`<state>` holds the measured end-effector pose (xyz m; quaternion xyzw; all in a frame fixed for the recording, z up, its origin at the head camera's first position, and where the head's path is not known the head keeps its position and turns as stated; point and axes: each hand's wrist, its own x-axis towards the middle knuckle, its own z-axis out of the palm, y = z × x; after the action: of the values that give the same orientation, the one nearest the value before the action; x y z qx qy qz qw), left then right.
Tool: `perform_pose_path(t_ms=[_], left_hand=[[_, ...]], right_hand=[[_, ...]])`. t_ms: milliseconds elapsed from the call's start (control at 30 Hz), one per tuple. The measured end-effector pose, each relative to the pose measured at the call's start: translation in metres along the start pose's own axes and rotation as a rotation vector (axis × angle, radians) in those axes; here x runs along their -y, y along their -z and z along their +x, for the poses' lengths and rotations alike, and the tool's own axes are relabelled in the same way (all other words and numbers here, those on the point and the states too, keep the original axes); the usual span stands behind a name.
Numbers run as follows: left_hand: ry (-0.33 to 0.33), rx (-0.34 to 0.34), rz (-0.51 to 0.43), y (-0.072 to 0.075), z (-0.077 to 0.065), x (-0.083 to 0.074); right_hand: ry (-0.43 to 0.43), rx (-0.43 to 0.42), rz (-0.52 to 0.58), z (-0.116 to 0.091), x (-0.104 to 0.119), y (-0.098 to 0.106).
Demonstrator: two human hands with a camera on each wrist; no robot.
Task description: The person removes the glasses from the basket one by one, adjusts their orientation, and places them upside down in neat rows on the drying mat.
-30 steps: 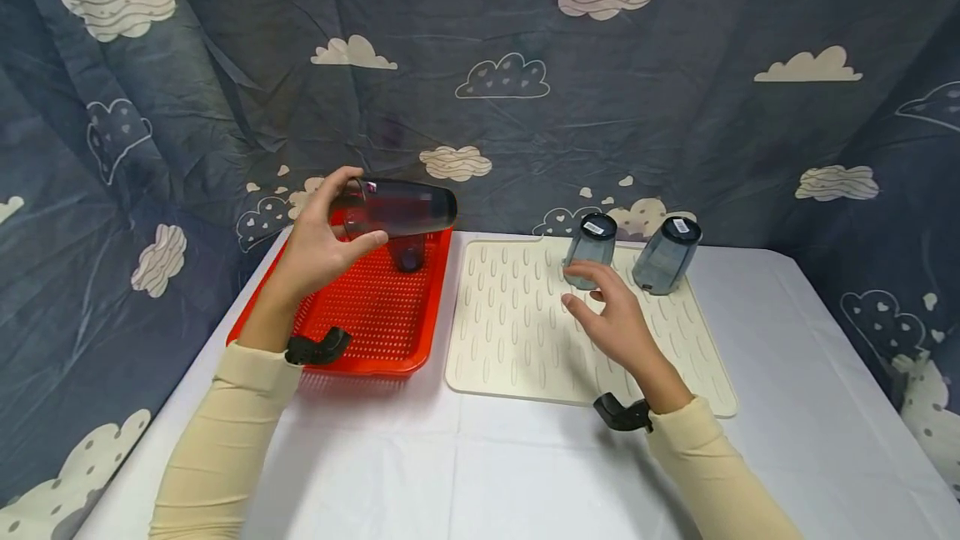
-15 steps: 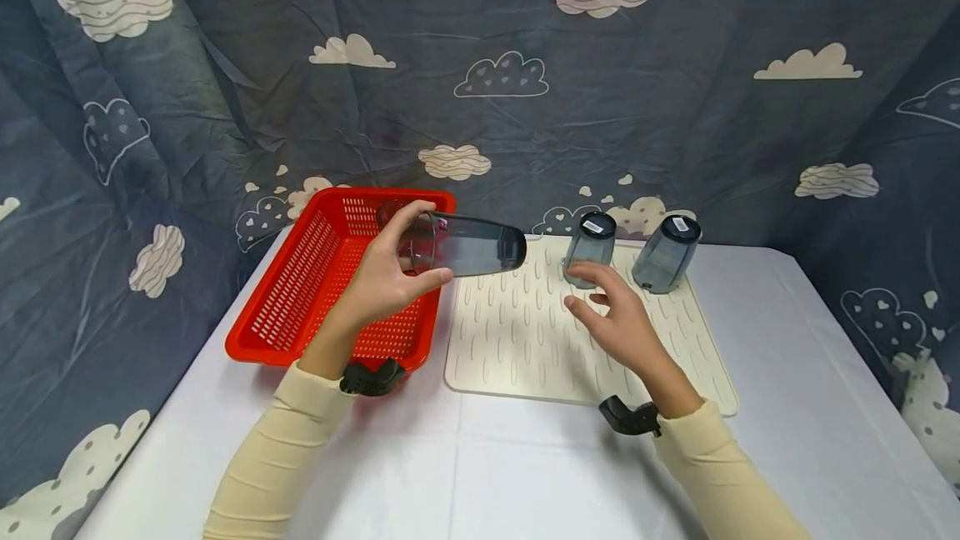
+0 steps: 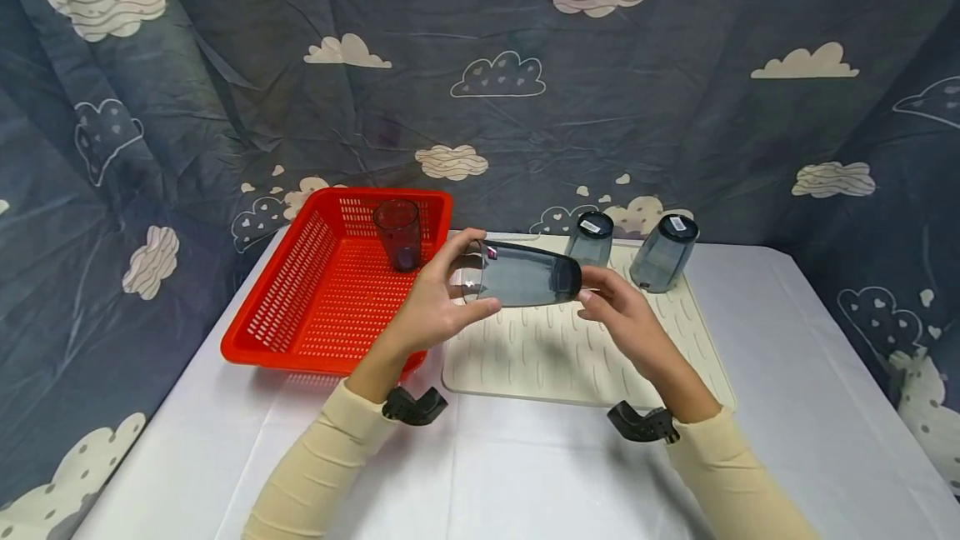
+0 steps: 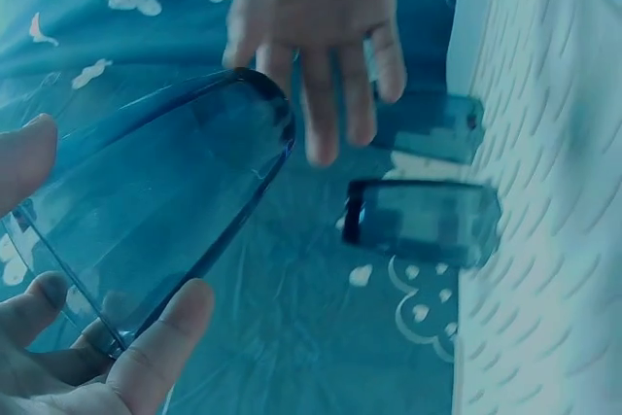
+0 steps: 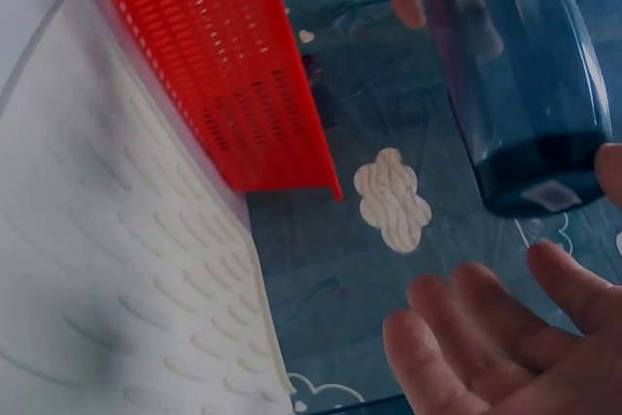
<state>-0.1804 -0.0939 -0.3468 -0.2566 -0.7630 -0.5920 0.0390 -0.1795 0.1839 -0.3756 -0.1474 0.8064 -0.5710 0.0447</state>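
A smoky-grey drinking glass (image 3: pixel 525 273) lies on its side in the air over the left part of the cream mat. My left hand (image 3: pixel 438 294) grips it round the rim end, thumb on the near side. Its dark base points right, toward my right hand (image 3: pixel 622 311). That hand's fingertips are right at the base, and in the right wrist view its fingers (image 5: pixel 486 328) are spread beside the glass (image 5: pixel 520 75), not wrapped round it. Two more grey glasses stand upside down at the mat's back, one (image 3: pixel 590 240) partly hidden by the held glass, the other (image 3: pixel 665 255) farther right.
On the left sits a red perforated basket (image 3: pixel 273 332), with one upright glass (image 3: pixel 400 236) in its back right corner. The cream ridged mat (image 3: pixel 517 365) lies right of it on a white-covered table (image 3: pixel 525 473). A dark cloud-print cloth (image 3: pixel 420 115) hangs behind.
My left hand has carried the glass from above the basket rightward and down to over the mat. The right hand has barely moved; its fingertips now meet the glass's base.
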Motion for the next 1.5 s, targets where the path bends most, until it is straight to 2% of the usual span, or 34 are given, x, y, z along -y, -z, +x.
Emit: perform_pose_path(t_ms=[167, 400, 633, 967, 1333, 1500], left_hand=[[0.0, 0.0, -0.061, -0.013, 0.0, 0.003], [-0.032, 0.011, -0.156, -0.022, 0.0, 0.007], [-0.03, 0.048, -0.194, -0.027, -0.002, 0.009], [0.022, 0.079, -0.212, -0.031, -0.005, 0.011], [0.037, 0.097, -0.189, -0.032, -0.005, 0.013], [0.022, 0.094, -0.171, -0.032, -0.006, 0.013]], right_hand=[[0.02, 0.045, 0.149, -0.001, 0.002, 0.0], [0.047, 0.073, 0.231, -0.002, 0.002, 0.0], [0.039, 0.074, 0.299, -0.005, 0.004, 0.001], [0.041, 0.044, 0.334, -0.01, 0.003, 0.002], [0.042, 0.02, 0.287, -0.01, 0.004, 0.003], [0.065, 0.025, 0.278, -0.011, 0.002, 0.003]])
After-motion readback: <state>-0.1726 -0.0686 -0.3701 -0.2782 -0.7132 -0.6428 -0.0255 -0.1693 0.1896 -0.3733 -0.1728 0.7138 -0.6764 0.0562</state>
